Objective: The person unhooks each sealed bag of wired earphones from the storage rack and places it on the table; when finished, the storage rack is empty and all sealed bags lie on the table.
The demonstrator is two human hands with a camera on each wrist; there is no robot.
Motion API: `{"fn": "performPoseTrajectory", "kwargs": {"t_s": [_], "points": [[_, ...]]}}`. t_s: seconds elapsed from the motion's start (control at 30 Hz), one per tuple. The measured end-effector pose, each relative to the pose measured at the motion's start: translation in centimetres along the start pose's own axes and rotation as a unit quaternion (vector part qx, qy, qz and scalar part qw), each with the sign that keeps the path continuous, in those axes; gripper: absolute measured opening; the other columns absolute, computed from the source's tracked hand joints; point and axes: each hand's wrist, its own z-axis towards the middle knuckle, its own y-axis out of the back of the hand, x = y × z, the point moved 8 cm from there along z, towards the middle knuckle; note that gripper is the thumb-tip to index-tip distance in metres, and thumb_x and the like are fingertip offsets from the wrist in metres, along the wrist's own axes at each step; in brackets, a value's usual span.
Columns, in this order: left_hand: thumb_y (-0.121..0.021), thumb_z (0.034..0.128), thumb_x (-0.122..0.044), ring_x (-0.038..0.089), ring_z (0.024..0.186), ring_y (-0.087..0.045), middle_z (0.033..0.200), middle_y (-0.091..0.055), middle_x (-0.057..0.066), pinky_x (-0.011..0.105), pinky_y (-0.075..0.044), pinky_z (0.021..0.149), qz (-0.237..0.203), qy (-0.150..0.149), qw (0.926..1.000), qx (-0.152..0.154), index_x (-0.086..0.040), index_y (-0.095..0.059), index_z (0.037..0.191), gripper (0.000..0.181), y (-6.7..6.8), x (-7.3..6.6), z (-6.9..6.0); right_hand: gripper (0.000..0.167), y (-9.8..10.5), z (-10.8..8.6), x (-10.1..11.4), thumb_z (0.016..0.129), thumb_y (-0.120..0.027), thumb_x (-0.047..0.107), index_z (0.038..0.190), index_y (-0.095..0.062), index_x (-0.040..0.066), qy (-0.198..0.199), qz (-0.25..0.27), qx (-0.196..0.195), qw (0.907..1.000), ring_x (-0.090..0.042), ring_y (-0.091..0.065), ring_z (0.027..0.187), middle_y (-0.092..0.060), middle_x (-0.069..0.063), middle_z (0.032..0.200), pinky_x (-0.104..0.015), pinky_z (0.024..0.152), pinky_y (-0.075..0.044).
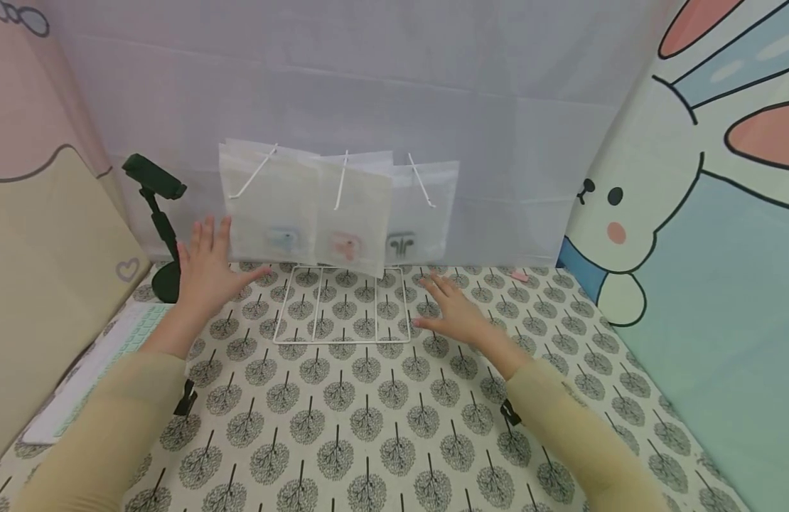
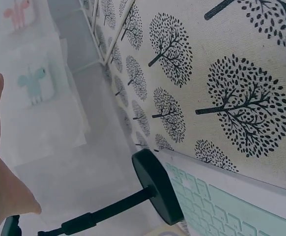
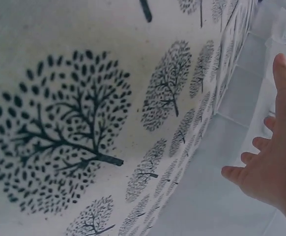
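Observation:
Several frosted bags hang in three groups from white hooks at the back: a left bag (image 1: 260, 213) with a blue print, a middle bag (image 1: 356, 245) with a pink one, a right bag (image 1: 426, 213) with a dark one. Below them, a white wire rack (image 1: 343, 343) has its base on the patterned cloth. My left hand (image 1: 205, 274), fingers spread, is beside the left bag's lower edge and holds nothing. To the right of the rack, my right hand (image 1: 455, 309) reaches forward with fingers extended, also holding nothing. The wrist views show both hands apart from the bags.
A dark green device on a round-based stand (image 1: 166, 283) is at the back left, behind my left hand. A keyboard with pale green keys (image 2: 226, 206) lies along the left edge, partly behind my sleeve. A small pink item (image 1: 519, 276) lies at the back right.

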Motion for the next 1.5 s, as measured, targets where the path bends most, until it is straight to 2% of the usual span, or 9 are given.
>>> {"fn": "performPoseTrajectory", "kwargs": {"t_s": [0.1, 0.2, 0.43, 0.6, 0.8, 0.97, 1.07, 1.2, 1.5], "points": [[-0.064, 0.0774, -0.064, 0.032, 0.142, 0.021, 0.156, 0.018, 0.012, 0.061, 0.014, 0.109, -0.035, 0.011, 0.9993, -0.002, -0.016, 0.01, 0.152, 0.115, -0.6, 0.9, 1.0, 0.091, -1.4, 0.7, -0.6, 0.085, -0.063, 0.05, 0.153, -0.013, 0.016, 0.004, 0.06, 0.035, 0.9976, -0.038, -0.007, 0.144, -0.003, -0.009, 0.159, -0.061, 0.109, -0.022], [-0.07, 0.0756, -0.058, 0.037, 0.143, 0.013, 0.157, 0.011, 0.017, 0.065, 0.009, 0.108, -0.066, 0.019, 0.9976, -0.01, -0.013, 0.006, 0.153, 0.117, -1.1, 1.9, 2.1, 0.095, -2.7, 1.3, -0.8, 0.083, -0.069, 0.045, 0.153, -0.014, 0.012, 0.025, 0.093, 0.061, 0.9935, -0.039, -0.008, 0.144, -0.005, -0.013, 0.158, -0.057, 0.113, -0.014], [-0.08, 0.0749, -0.037, 0.042, 0.143, -0.004, 0.157, -0.003, 0.022, 0.059, -0.007, 0.113, -0.167, 0.02, 0.9852, -0.033, -0.008, 0.002, 0.152, 0.116, -1.6, 2.7, 3.9, 0.098, -5.0, 2.4, -1.1, 0.08, -0.069, 0.048, 0.151, -0.017, 0.004, 0.07, 0.064, 0.094, 0.991, -0.036, -0.014, 0.143, -0.014, -0.016, 0.157, -0.049, 0.116, -0.012], [-0.076, 0.0794, -0.035, 0.043, 0.142, -0.009, 0.157, -0.006, 0.022, 0.06, -0.012, 0.113, -0.227, 0.038, 0.9728, -0.028, -0.011, 0.005, 0.153, 0.112, -2.2, 2.8, 4.3, 0.092, -5.9, 2.8, -1.4, 0.081, -0.068, 0.05, 0.15, -0.023, 0.009, 0.083, 0.035, 0.108, 0.9901, -0.033, -0.019, 0.143, -0.019, -0.013, 0.156, -0.048, 0.116, -0.014], [-0.07, 0.0832, -0.041, 0.039, 0.141, -0.018, 0.154, -0.017, 0.022, 0.059, -0.019, 0.111, -0.282, 0.1, 0.954, -0.019, -0.018, 0.002, 0.153, 0.103, -2.8, 3.5, 3.9, 0.09, -6.2, 3.0, -1.3, 0.082, -0.065, 0.053, 0.15, -0.024, 0.011, 0.086, 0.007, 0.114, 0.9897, -0.035, -0.02, 0.142, -0.018, -0.014, 0.156, -0.052, 0.115, -0.015], [-0.065, 0.0877, -0.039, 0.036, 0.126, -0.042, 0.137, -0.044, 0.023, 0.051, -0.036, 0.104, -0.293, 0.13, 0.9453, -0.059, -0.012, -0.025, 0.149, 0.079, -2.9, 4.1, 3.3, 0.089, -6.0, 3.0, -0.9, 0.083, -0.065, 0.052, 0.15, -0.024, 0.01, 0.083, 0.002, 0.113, 0.9901, -0.035, -0.02, 0.142, -0.018, -0.015, 0.156, -0.054, 0.114, -0.015], [-0.062, 0.0896, -0.04, 0.029, 0.111, -0.053, 0.123, -0.055, 0.021, 0.039, -0.046, 0.092, -0.286, 0.146, 0.943, -0.086, -0.005, -0.043, 0.137, 0.062, -2.7, 4.5, 2.9, 0.088, -6.1, 3.0, -0.7, 0.084, -0.064, 0.051, 0.15, -0.023, 0.009, 0.081, 0.008, 0.116, 0.9898, -0.036, -0.018, 0.142, -0.017, -0.015, 0.156, -0.056, 0.114, -0.013], [-0.059, 0.0886, -0.048, 0.014, 0.094, -0.053, 0.115, -0.059, 0.013, 0.025, -0.044, 0.077, -0.282, 0.166, 0.9405, -0.092, -0.003, -0.052, 0.123, 0.057, -2.6, 4.9, 2.2, 0.088, -6.5, 3.1, -0.9, 0.085, -0.062, 0.052, 0.151, -0.022, 0.011, 0.071, 0.013, 0.12, 0.9901, -0.035, -0.015, 0.143, -0.014, -0.013, 0.157, -0.055, 0.115, -0.01], [-0.059, 0.0876, -0.05, 0.008, 0.082, -0.047, 0.098, -0.059, 0.006, 0.022, -0.038, 0.068, -0.279, 0.16, 0.9421, -0.096, -0.002, -0.056, 0.108, 0.053, -1.3, 5.1, 0.5, 0.088, -6.9, 3.1, -1.5, 0.084, -0.062, 0.053, 0.151, -0.02, 0.014, 0.064, 0.011, 0.12, 0.9906, -0.033, -0.014, 0.144, -0.012, -0.01, 0.158, -0.056, 0.115, -0.008]]}}
